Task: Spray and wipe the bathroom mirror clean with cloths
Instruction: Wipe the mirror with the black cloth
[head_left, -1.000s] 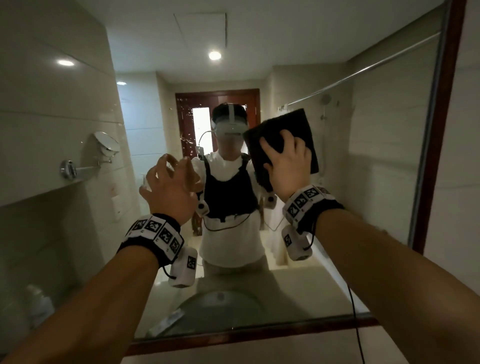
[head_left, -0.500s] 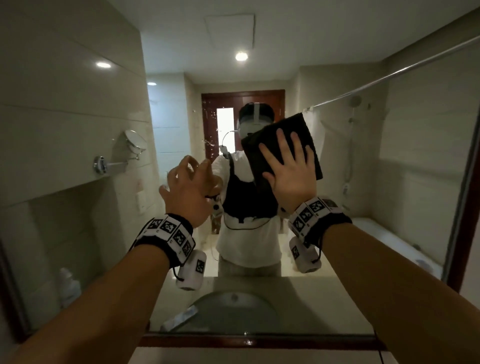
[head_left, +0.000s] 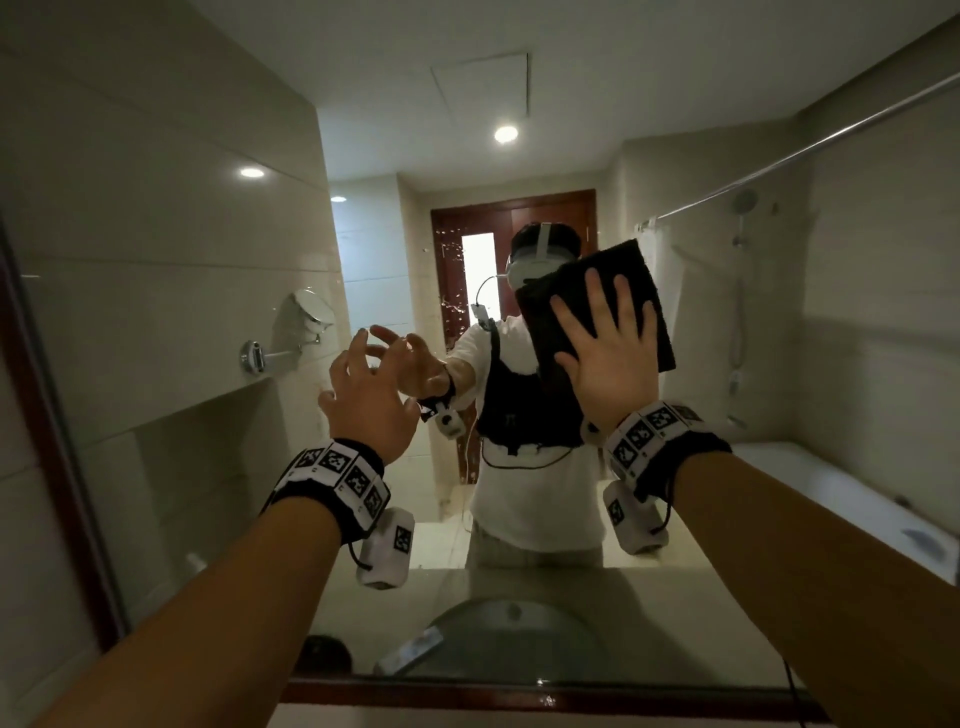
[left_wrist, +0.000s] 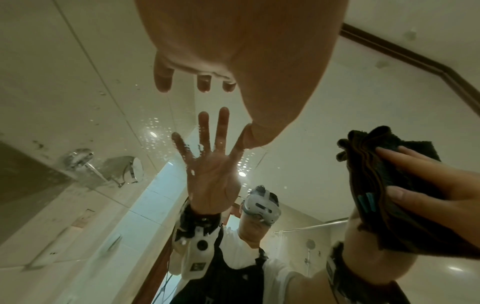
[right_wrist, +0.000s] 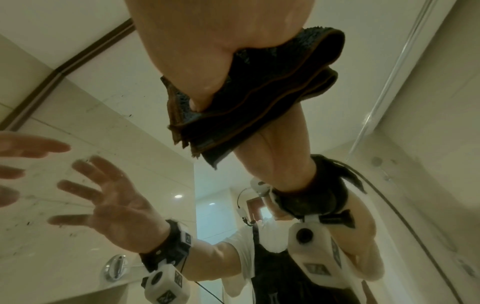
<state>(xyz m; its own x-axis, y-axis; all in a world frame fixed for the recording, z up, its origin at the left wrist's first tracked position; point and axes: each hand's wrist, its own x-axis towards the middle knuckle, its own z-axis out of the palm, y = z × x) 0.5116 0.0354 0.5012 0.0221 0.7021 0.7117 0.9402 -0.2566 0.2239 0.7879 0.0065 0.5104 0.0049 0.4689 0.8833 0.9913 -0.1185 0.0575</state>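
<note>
The bathroom mirror (head_left: 208, 312) fills the head view, with water droplets (head_left: 452, 306) on the glass left of my reflection. A dark folded cloth (head_left: 623, 280) lies flat against the glass at head height. My right hand (head_left: 608, 353) presses it there with straight, spread fingers. The right wrist view shows the cloth (right_wrist: 259, 92) sandwiched between my right hand (right_wrist: 207, 51) and the mirror. My left hand (head_left: 363, 395) hovers close to the glass left of the cloth, fingers spread, holding nothing. In the left wrist view, my left hand (left_wrist: 202, 82) faces its own reflection.
A dark wooden frame (head_left: 519, 693) borders the mirror at the bottom and on the left. Reflected in the glass are a sink basin (head_left: 509, 634), a wall-mounted round shaving mirror (head_left: 311, 312), a shower rail (head_left: 779, 161) and a bathtub (head_left: 857, 499).
My left hand's fingers have uncurled and spread. My right hand's fingers have straightened flat on the cloth. The head view has swung left, and the mirror's right frame has left the picture.
</note>
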